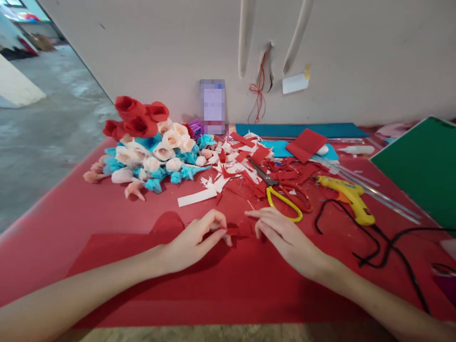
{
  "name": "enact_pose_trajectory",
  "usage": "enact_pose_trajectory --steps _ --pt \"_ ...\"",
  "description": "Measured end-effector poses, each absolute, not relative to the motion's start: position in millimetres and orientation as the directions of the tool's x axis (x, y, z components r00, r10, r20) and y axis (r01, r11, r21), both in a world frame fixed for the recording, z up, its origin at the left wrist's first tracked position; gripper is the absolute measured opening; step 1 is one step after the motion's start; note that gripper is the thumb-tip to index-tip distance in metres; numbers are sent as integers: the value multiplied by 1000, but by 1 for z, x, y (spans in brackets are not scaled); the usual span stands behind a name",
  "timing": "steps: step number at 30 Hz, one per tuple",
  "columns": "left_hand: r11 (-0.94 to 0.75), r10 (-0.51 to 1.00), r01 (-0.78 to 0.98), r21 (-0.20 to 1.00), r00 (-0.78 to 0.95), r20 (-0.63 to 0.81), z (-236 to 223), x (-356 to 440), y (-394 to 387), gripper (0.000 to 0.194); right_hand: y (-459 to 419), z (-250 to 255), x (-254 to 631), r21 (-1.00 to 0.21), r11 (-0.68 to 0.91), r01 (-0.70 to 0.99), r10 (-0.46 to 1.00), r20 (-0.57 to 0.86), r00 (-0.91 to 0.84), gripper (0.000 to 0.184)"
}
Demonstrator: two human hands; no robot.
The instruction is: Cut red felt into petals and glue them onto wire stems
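Note:
My left hand (201, 240) is closed, thumb and fingers pinching a small red paper strip (233, 232) that points to the right. Just right of the strip is my right hand (281, 232), its index finger stretched out and the others loosely bent, with nothing visible in it. Under both hands lies a large red sheet (228, 280). Beyond my right hand are scissors (285, 202) with one yellow and one red handle, among red and white paper scraps (231, 164). A rounded red paper piece (167, 225) lies behind my left wrist.
Paper flowers (153, 152) in red, white, blue and pink are heaped at the back left. A yellow glue gun (347, 197) with a black cord (395, 249) lies at right, near clear glue sticks (381, 194) and a green board (420, 166). A phone (213, 107) leans on the wall.

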State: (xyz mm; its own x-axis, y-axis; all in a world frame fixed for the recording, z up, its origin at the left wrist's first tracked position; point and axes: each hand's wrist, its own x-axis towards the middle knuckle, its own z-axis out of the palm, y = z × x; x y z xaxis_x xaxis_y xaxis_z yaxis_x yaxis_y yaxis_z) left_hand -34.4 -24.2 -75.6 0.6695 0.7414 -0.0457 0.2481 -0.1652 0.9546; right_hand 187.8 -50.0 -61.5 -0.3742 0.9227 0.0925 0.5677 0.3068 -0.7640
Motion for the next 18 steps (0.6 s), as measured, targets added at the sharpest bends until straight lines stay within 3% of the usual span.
enact_pose_trajectory --steps 6,18 --pt "-155 804 139 978 594 43 -76 -39 -27 6 -48 -64 186 -752 310 582 914 66 -401 30" --pt "-36 846 112 993 532 -29 -68 -38 -26 5 -54 -59 187 -780 279 560 925 63 -374 28"
